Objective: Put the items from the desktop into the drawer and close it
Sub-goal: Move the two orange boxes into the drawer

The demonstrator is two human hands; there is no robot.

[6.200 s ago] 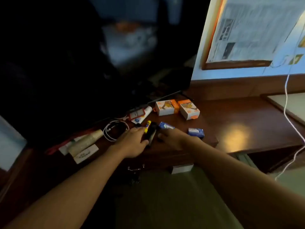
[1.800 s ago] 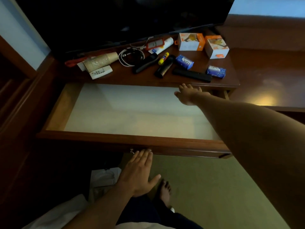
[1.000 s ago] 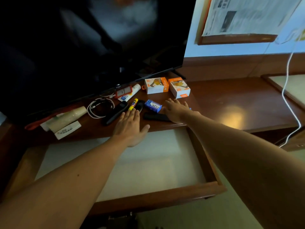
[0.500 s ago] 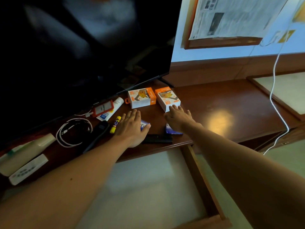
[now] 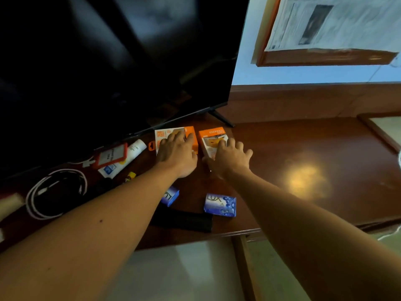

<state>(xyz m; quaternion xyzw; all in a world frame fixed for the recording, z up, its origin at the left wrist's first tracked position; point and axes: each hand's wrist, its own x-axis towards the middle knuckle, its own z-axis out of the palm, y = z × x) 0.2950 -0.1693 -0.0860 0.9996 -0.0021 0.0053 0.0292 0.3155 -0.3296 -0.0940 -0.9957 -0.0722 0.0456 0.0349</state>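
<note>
The dark wooden desktop (image 5: 303, 148) runs under a black television (image 5: 108, 61), and the open drawer (image 5: 184, 268) sits below my forearms, its pale floor bare where visible. My left hand (image 5: 176, 156) rests on the left orange box (image 5: 160, 136), fingers spread over its top; my right hand (image 5: 230, 158) covers the right orange box (image 5: 211, 133), fingers loosely curled at its edges. Whether either grip has closed I cannot tell.

Risks, as I judge them: lifting both boxes at once with a shallow hold could drop one onto the desktop, and my forearms, drawn back low, could sweep the items lying under them off the front edge.

Count — two orange boxes; two blue soap bars, one (image 5: 170, 196) beneath my left forearm and one (image 5: 220, 205) between my arms; one black remote (image 5: 184, 221) nearer me than both; one white tube (image 5: 125, 158), one red card holder (image 5: 111, 155) and one coiled white cable (image 5: 56, 192) left of my left hand; one yellow stick (image 5: 130, 176) — partly hidden.
</note>
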